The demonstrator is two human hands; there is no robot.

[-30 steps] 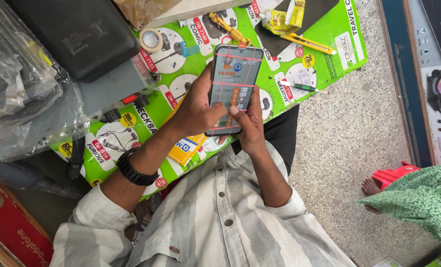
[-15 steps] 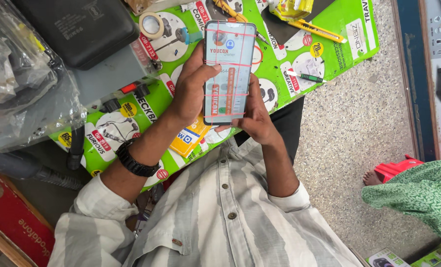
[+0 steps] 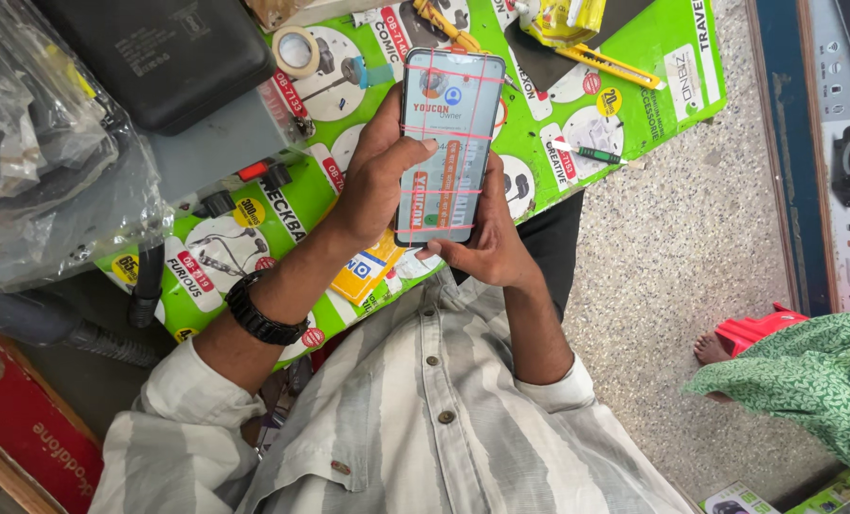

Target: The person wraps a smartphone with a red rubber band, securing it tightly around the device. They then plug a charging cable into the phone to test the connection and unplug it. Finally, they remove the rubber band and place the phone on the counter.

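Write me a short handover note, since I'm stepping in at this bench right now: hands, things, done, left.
Left hand grips the lit rectangular smartphone, thumb on its screen.
Right hand cradles the smartphone's lower end from beneath.
It is held above the green printed mat; a yellow utility knife and a tape roll lie there.
Done: screen is on.
Left: cannot tell from this view.

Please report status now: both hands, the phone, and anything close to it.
Left hand grips phone, thumb on lit screen. Right hand supports phone from below. Phone held above green mat; tape roll and yellow cutter nearby, apart.
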